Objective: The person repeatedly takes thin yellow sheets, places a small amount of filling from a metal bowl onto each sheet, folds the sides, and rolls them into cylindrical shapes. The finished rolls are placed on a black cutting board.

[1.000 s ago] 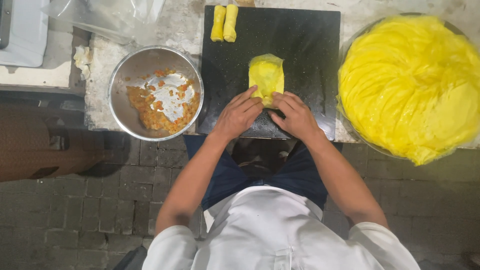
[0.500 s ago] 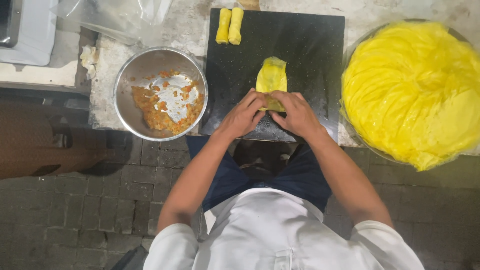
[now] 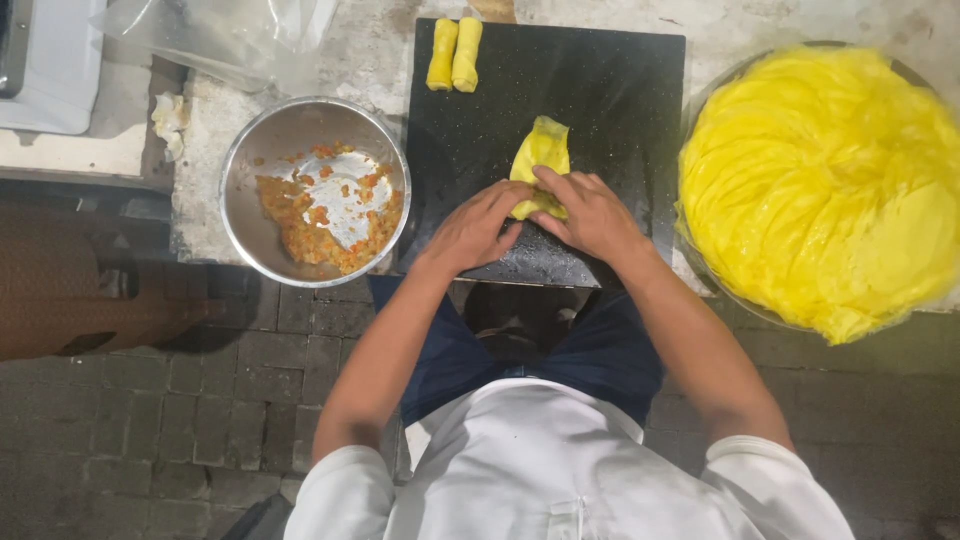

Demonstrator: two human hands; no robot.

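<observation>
Both hands are pressing down on the near end of a yellow wrapper [image 3: 540,160], fingers curled over it and holding it between them. The left hand [image 3: 472,228] is gripping the near left edge of the wrapper; the right hand [image 3: 590,212] is covering the near right edge, with its fingertips [image 3: 545,180] lying on top of the fold. The two hands are touching or almost touching at the fingertips. The far end of the wrapper is sticking out beyond the fingers, partly folded into a narrow shape.

The wrapper is lying on a black cutting board [image 3: 610,110], near its middle and toward the near edge. Two finished yellow rolls [image 3: 453,53] are lying side by side, touching, at the far left corner of the board.

Just left of the board, a round metal bowl [image 3: 255,160] is holding an orange chopped filling [image 3: 320,215] spread over its bottom. Just right of the board, a large stack of yellow sheets [image 3: 830,180] is sitting in a wide round tray. Clear plastic [image 3: 230,35] is lying at the far left, beyond the bowl. The person is wearing a white top [image 3: 560,470].
</observation>
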